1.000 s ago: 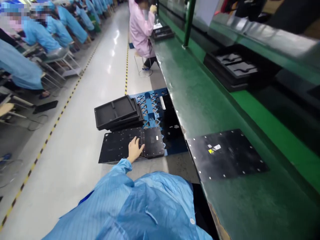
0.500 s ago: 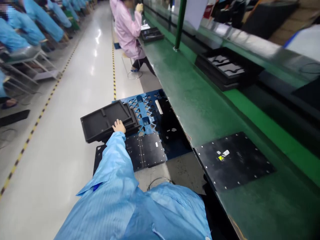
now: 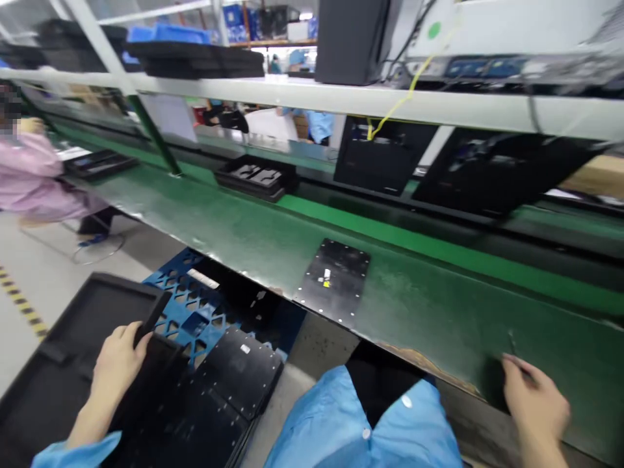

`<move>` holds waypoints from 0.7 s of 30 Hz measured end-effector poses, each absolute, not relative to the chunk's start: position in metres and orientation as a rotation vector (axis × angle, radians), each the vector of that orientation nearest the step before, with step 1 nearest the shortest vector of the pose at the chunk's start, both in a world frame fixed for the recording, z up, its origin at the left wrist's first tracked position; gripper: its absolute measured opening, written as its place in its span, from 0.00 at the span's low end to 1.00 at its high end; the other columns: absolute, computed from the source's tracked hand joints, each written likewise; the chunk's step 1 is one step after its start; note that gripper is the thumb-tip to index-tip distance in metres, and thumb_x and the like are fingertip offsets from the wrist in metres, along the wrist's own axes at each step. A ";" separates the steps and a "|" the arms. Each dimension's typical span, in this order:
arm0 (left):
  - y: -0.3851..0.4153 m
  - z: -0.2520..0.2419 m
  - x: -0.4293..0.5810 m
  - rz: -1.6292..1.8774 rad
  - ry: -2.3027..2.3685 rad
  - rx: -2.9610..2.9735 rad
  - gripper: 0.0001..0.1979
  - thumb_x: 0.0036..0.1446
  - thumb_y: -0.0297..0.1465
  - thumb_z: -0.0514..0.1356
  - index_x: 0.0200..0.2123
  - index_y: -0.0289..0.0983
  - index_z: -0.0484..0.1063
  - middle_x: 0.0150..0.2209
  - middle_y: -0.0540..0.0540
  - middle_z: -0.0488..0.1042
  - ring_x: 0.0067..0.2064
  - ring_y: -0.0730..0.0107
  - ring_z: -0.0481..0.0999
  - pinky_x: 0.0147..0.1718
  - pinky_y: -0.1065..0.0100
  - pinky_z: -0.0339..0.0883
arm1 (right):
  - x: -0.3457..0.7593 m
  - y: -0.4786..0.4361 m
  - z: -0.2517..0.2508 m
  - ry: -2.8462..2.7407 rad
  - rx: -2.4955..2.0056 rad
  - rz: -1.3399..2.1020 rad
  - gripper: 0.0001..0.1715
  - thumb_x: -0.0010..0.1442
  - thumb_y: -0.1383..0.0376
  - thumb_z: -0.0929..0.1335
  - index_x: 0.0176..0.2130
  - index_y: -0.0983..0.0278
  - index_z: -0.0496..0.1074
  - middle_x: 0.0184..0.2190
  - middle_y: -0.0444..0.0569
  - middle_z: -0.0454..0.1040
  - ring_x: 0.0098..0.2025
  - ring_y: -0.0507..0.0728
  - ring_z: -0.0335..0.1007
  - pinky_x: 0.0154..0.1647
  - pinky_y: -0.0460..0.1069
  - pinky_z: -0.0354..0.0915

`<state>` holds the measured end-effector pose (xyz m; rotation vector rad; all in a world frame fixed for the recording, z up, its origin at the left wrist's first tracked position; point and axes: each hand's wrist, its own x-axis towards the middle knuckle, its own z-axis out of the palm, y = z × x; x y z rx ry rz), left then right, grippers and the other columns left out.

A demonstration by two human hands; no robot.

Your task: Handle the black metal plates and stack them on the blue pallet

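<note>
My left hand (image 3: 117,361) pinches the edge of the black tray (image 3: 80,322) at near left; a one-sided hold could let it tip onto the dark plates (image 3: 241,370) beside it. My right hand (image 3: 536,400) holds a thin tool (image 3: 511,343) at near right; a loose hold might drop it.

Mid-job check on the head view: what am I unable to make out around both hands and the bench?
Head view, now:
- Thin item in the right hand: partly covered by that hand, blurred.
- Black tray gripped by the left hand: cut off by the left edge.
- Floor-side panels: cut off by the bottom edge.
- White label on the bench panel: print too small.
</note>
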<state>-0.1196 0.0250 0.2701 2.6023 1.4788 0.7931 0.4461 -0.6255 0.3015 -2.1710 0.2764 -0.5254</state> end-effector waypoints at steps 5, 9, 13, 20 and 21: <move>-0.089 0.349 0.055 0.947 0.451 2.951 0.16 0.73 0.31 0.57 0.60 0.44 0.73 0.48 0.41 0.78 0.46 0.52 0.76 0.49 0.53 0.75 | 0.463 -0.625 0.292 0.261 -1.939 -0.540 0.25 0.51 0.48 0.76 0.38 0.64 0.85 0.39 0.64 0.84 0.40 0.66 0.78 0.45 0.60 0.69; -0.223 0.398 0.225 0.802 -0.283 3.052 0.16 0.73 0.24 0.56 0.59 0.40 0.74 0.51 0.40 0.78 0.48 0.56 0.75 0.49 0.57 0.72 | 0.468 -0.636 0.287 0.243 -1.816 -0.647 0.30 0.50 0.45 0.75 0.42 0.66 0.85 0.39 0.58 0.84 0.38 0.63 0.77 0.43 0.56 0.72; -0.348 0.407 0.376 0.835 -0.830 2.919 0.12 0.77 0.29 0.55 0.56 0.39 0.76 0.54 0.39 0.76 0.51 0.57 0.75 0.45 0.58 0.69 | 0.450 -0.676 0.285 0.280 -1.718 -0.785 0.25 0.53 0.47 0.75 0.41 0.64 0.81 0.40 0.54 0.82 0.34 0.58 0.74 0.38 0.53 0.73; -0.514 0.356 0.539 0.596 -0.775 2.684 0.14 0.71 0.21 0.57 0.52 0.35 0.82 0.52 0.34 0.79 0.53 0.54 0.81 0.46 0.59 0.73 | 0.401 -0.742 0.275 0.326 -1.726 -0.842 0.16 0.59 0.51 0.75 0.38 0.59 0.74 0.35 0.49 0.76 0.32 0.61 0.74 0.28 0.54 0.73; -0.527 0.347 0.546 0.565 -0.721 2.671 0.15 0.71 0.20 0.58 0.54 0.34 0.81 0.53 0.33 0.79 0.52 0.55 0.82 0.46 0.58 0.74 | 0.397 -0.743 0.271 0.331 -1.731 -0.824 0.16 0.58 0.51 0.76 0.38 0.59 0.74 0.35 0.49 0.76 0.32 0.62 0.75 0.27 0.55 0.73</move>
